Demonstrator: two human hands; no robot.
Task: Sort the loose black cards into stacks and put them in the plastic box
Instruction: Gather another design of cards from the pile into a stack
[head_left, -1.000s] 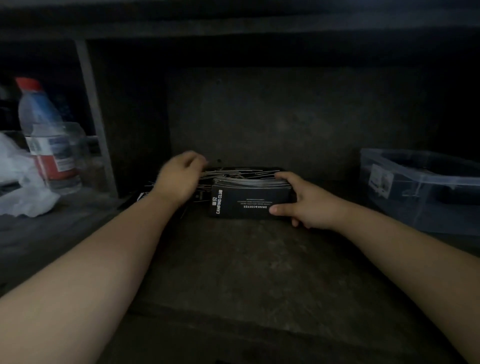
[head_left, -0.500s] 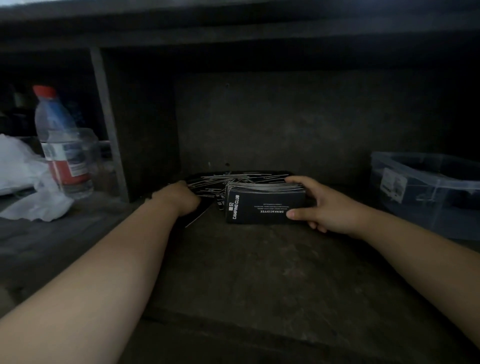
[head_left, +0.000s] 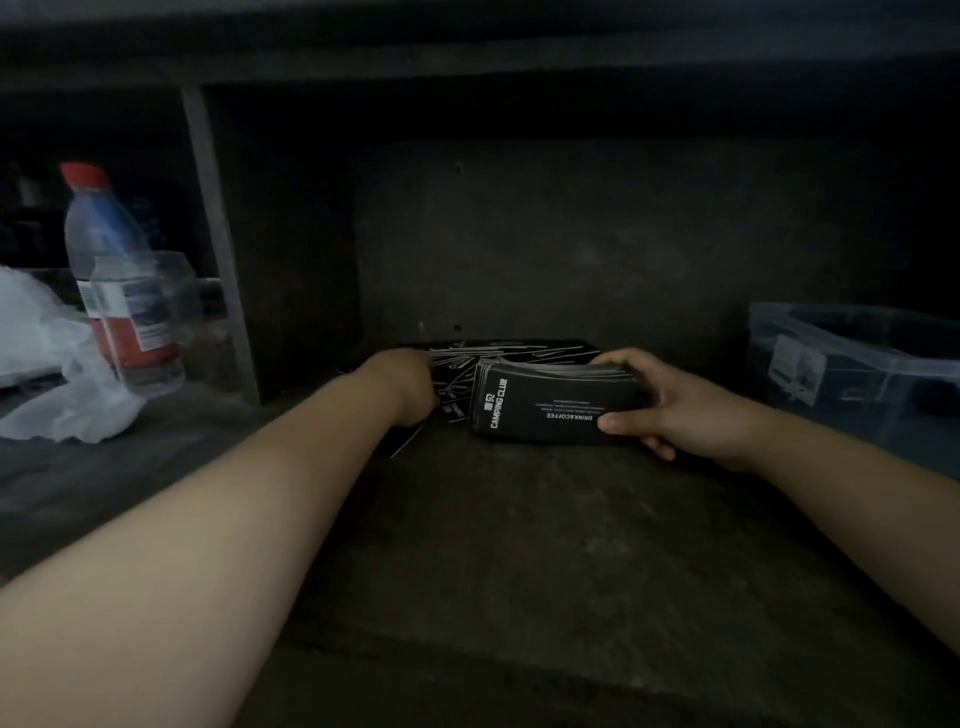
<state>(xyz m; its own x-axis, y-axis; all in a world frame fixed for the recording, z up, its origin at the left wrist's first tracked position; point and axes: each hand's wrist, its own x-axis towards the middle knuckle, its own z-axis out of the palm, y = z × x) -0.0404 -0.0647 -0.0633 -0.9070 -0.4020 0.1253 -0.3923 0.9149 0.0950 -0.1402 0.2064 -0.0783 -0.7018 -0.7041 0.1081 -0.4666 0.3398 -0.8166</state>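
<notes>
- head view: the right hand (head_left: 670, 410) grips a squared-up stack (head_left: 550, 410) of black cards, thumb on the near face and fingers curled over the far edge. white print reading "camping club" shows on the face turned toward the camera.
- the stack sits low over the desk (head_left: 519, 545), and i cannot tell whether its lower edge touches the surface. its long axis runs left to right: the right end is buried in the palm and the free left end points at the other hand.
- the left hand (head_left: 405, 384) reaches into the loose cards (head_left: 498, 353), a scattered heap lying just behind and to the left of the stack, close to the dark back wall. its fingers are hidden behind the back of the hand and blurred, so i cannot tell whether they pinch a card or lie open.
- the plastic box (head_left: 852, 374) stands on the right, open-topped, well apart from the heap and past the right wrist. what it holds is too dark to make out.
- the relation that matters: the heap lies at the left hand's fingertips, on the stack's free end, while the box lies on the opposite side. judging from this, the left hand is nearer for feeding cards onto the stack and the right is nearer for carrying it to the box.
- many cards look ungathered, so the sorting seems only partway along.
- far left, beyond an upright divider, stand a water bottle (head_left: 119, 291) with a red cap and a crumpled white bag (head_left: 52, 374).
</notes>
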